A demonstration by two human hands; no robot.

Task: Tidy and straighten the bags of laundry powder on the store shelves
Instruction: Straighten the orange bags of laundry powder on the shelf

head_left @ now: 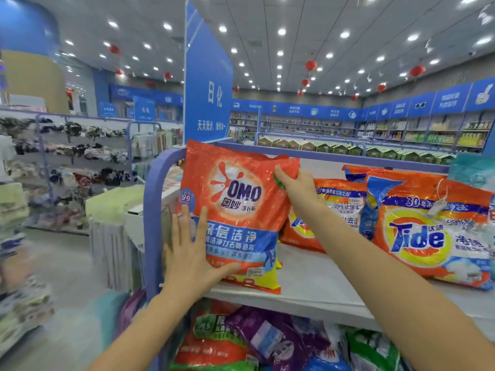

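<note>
single view: head-worn wide-angle camera. faces forward, tilted slightly down, close before lilac metal-framed store rack (150, 210). white top shelf board (308, 285) fills lower middle. left hand (187, 253) and right hand (297, 188) reach in from bottom edge, meet near frame centre on shiny orange omo laundry powder bag (230, 199). purple and green plastic bags (267, 338) on tier below cropped by bottom edge. wide lens takes in white panelled ceiling (321, 17) and far blue wall signs (401, 107); straight lines bow near edges, left side blurred.

Yellow bag (269, 279) mostly behind the OMO bag (233, 210)
</note>
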